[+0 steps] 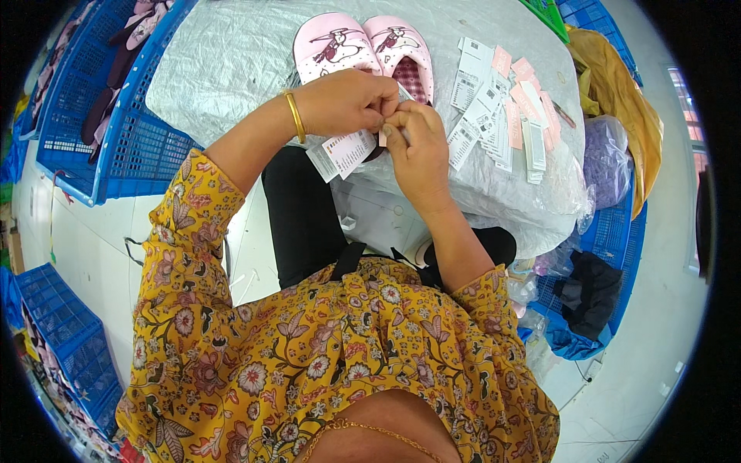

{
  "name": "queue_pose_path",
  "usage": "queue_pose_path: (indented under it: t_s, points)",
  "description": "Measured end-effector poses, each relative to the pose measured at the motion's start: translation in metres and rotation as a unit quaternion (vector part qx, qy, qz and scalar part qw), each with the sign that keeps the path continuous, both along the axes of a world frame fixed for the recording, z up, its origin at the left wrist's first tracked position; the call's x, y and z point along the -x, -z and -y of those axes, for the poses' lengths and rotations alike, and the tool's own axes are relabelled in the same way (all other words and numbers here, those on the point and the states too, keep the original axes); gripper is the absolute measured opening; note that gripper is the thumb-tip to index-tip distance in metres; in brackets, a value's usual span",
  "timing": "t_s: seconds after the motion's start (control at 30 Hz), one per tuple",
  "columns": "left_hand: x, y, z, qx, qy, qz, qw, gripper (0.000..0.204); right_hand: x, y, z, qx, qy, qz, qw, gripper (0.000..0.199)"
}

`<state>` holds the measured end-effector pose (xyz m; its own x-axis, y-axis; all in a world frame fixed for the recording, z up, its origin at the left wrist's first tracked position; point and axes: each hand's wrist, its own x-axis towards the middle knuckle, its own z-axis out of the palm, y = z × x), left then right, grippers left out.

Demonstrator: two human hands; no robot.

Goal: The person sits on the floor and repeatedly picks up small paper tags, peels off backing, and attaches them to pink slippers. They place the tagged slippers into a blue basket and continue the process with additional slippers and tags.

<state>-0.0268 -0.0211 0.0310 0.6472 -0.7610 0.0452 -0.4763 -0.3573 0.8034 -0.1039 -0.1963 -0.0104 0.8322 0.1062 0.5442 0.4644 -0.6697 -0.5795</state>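
Observation:
A pair of pink slippers (pixel 337 51) with dark animal figures lies at the far side of the plastic-covered table (pixel 224 69); the right one shows a checked lining. In front of them my two hands meet, fingers pinched together. My left hand (pixel 343 103) is closed, with white printed hang tags (pixel 349 153) hanging below it. My right hand (pixel 421 147) is closed on a small pale pink tag (pixel 382 139) between thumb and forefinger. What my left fingertips pinch is hidden. The slippers' near ends are partly covered by my hands.
White label tags (pixel 480 104) and pink tags (pixel 525 92) lie spread on the table's right, near a small slim tool (pixel 564 116). Blue crates (pixel 147 116) stand at the left, one holding slippers. Purple plastic wrap (pixel 607 158) and dark cloth (pixel 590 293) are at the right.

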Motion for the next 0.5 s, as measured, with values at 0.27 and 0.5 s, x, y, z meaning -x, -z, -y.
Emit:
queue_pose_path:
  t_s: [0.27, 0.5]
  points:
    - [-0.005, 0.005, -0.005, 0.048, -0.001, -0.062, 0.997, 0.006, -0.008, -0.002, -0.001, 0.014, 0.001, 0.009, 1.000, 0.013]
    - [-0.006, -0.002, -0.026, 0.093, -0.230, 0.127, 0.960, 0.016, -0.015, -0.008, 0.014, 0.087, 0.014, 0.045, 0.995, 0.013]
